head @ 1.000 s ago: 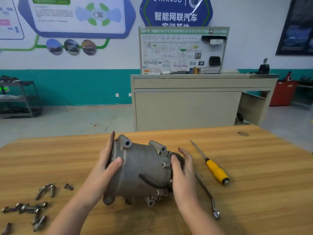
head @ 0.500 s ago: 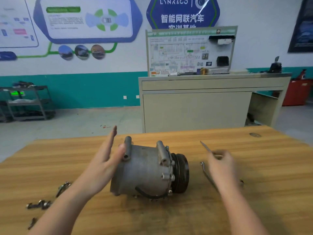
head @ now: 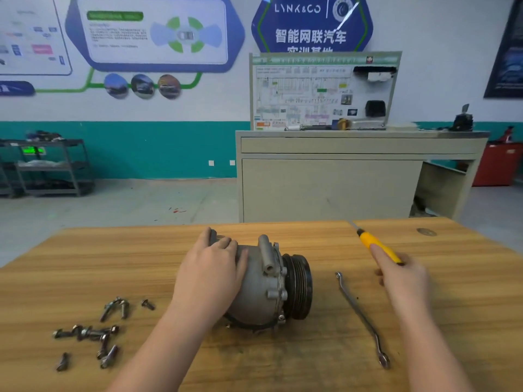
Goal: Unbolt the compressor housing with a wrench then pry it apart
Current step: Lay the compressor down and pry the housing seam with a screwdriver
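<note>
Loose bolts (head: 93,329) lie on the surface (head: 467,292) left of the left hand (head: 209,270), so unbolting is judged done. The compressor (head: 266,281) is pressed flat under that hand's straight fingers. Beyond the wrench (head: 360,315), the right hand (head: 402,275) is curled round a screwdriver (head: 376,246); prying is judged next, with the tip needed at the housing seam.

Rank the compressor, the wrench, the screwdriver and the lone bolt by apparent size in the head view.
1. Grey metal compressor
2. Thin steel wrench
3. Yellow-handled screwdriver, partly hidden by the right hand
4. Small lone bolt
</note>
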### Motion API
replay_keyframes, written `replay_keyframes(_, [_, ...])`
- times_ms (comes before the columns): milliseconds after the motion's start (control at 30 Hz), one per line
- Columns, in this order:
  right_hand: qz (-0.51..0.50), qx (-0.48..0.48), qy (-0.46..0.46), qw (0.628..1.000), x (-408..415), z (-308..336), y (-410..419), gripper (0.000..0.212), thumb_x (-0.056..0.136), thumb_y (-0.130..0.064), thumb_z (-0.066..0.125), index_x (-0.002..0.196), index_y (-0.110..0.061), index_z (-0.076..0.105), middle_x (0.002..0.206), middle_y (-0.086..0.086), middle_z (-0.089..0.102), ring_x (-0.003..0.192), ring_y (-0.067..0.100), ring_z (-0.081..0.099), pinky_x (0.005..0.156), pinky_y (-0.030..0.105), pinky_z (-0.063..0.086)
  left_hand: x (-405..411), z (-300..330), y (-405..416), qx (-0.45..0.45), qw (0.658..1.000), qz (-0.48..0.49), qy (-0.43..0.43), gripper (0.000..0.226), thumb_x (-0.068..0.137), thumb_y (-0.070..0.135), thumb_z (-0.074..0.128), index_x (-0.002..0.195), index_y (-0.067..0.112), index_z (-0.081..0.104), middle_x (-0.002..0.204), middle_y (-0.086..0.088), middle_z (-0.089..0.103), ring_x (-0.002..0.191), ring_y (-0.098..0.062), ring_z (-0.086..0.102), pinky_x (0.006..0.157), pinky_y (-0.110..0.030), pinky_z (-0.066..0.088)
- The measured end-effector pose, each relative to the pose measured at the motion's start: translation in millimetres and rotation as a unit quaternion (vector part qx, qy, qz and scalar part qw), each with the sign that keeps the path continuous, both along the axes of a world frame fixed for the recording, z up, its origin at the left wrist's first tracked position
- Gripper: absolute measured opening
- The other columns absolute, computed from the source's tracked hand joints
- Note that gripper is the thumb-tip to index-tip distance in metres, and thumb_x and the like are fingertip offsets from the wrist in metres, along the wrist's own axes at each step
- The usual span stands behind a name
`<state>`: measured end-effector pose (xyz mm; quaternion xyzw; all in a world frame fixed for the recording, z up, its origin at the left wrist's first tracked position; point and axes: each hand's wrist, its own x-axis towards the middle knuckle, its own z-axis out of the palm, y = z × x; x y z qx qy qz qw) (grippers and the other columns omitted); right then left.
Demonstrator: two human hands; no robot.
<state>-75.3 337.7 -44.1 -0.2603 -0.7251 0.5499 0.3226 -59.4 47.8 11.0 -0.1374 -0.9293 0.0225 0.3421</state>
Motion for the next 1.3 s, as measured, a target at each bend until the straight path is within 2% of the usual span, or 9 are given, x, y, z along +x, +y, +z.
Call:
replay_keyframes(167, [0.127,-0.357,0.296,0.877,13.4,42.4,-29.3,0.017,0.079,-0.032,0.075,0.084,-0.022,0.062,0.082,-0.002,0.065,0.071,0.009,0.061,0.066,0.03,0.05,1.4,-1.7,2.5,-0.007,1.0,0.014,-0.009,0.02,0.078,0.029,0.073,0.074,0.01,0.078,0.071,-0.001,0.074,0.076,-0.023,0.071,0.086,-0.035,0.054])
replay_keyframes(300, [0.214,-0.487,0.324,0.782,12.0,101.4,-30.5,0.035,0.083,-0.05,0.065,0.085,-0.015,0.061,0.082,0.001,0.069,0.075,0.017,0.068,0.068,0.035,0.056,-11.5,-5.3,-2.2,0.05,0.999,-0.015,-0.017,0.021,0.088,0.025,0.063,0.078,0.013,0.077,0.08,0.0,0.075,0.091,-0.024,0.069,0.1,-0.031,0.045])
replay_keyframes(467, [0.269,-0.408,0.278,0.827,0.0,166.7,-59.3,0.037,0.087,-0.049,0.06,0.069,-0.02,0.046,0.05,-0.007,0.04,0.036,0.007,0.033,0.036,0.014,0.027,-25.1,-9.6,-14.4,0.103,0.992,-0.066,0.01,0.014,0.086,0.016,0.065,0.08,0.012,0.078,0.086,0.0,0.076,0.101,-0.026,0.067,0.102,-0.029,0.037])
replay_keyframes(733, [0.34,-0.333,0.276,0.835,-23.2,170.1,-119.5,0.033,0.089,-0.036,0.058,0.063,-0.021,0.042,0.041,-0.004,0.036,0.031,0.01,0.028,0.035,0.015,0.023,-29.2,-7.5,-18.2,0.135,0.986,-0.1,0.0,0.012,0.08,0.015,0.071,0.07,0.017,0.076,0.075,0.004,0.075,0.093,-0.021,0.07,0.09,-0.031,0.049])
replay_keyframes(833, [0.345,-0.317,0.264,0.843,-29.3,164.0,-127.1,0.035,0.089,-0.035,0.059,0.063,-0.021,0.041,0.041,-0.004,0.036,0.03,0.011,0.028,0.035,0.015,0.023,-31.6,-11.5,-19.9,0.171,0.978,-0.116,-0.01,0.012,0.086,0.019,0.064,0.088,0.019,0.076,0.091,0.001,0.075,0.109,-0.021,0.064,0.09,-0.033,0.049])
replay_keyframes(1000, [0.379,-0.253,0.228,0.86,-38.6,156.5,-150.2,0.033,0.089,-0.032,0.06,0.065,-0.019,0.041,0.039,-0.004,0.037,0.029,0.01,0.029,0.035,0.014,0.025,-47.6,-1.2,-50.2,0.317,0.925,-0.189,-0.093,0.047,0.092,0.024,0.058,0.137,0.03,0.048,0.122,0.01,0.058,0.108,-0.006,0.055,0.084,-0.011,0.038])
replay_keyframes(1100, [0.397,-0.189,0.204,0.874,-44.1,154.8,-171.0,0.029,0.09,-0.027,0.059,0.068,-0.017,0.044,0.039,-0.004,0.038,0.03,0.011,0.03,0.035,0.016,0.026,-51.1,-3.7,-56.3,0.337,0.891,-0.215,-0.216,0.038,0.091,0.026,0.059,0.128,0.035,0.054,0.137,0.017,0.044,0.127,-0.005,0.039,0.103,-0.022,0.033])
replay_keyframes(1200, [0.395,-0.161,0.2,0.882,-46.6,156.1,-181.0,0.03,0.09,-0.021,0.058,0.064,-0.016,0.043,0.04,-0.004,0.036,0.031,0.011,0.029,0.036,0.015,0.027,-51.0,-14.7,-53.2,0.449,0.82,-0.248,-0.255,0.026,0.09,0.016,0.06,0.105,0.037,0.06,0.118,0.015,0.058,0.114,-0.006,0.052,0.09,-0.022,0.041])
replay_keyframes(1300, [0.383,-0.149,0.204,0.889,-46.6,156.0,-183.1,0.029,0.09,-0.018,0.056,0.065,-0.017,0.042,0.04,-0.004,0.035,0.031,0.011,0.028,0.036,0.015,0.026,-54.9,-17.7,-53.5,0.459,0.817,-0.253,-0.241,0.027,0.089,0.015,0.059,0.102,0.038,0.06,0.115,0.014,0.059,0.109,-0.001,0.053,0.085,-0.018,0.041])
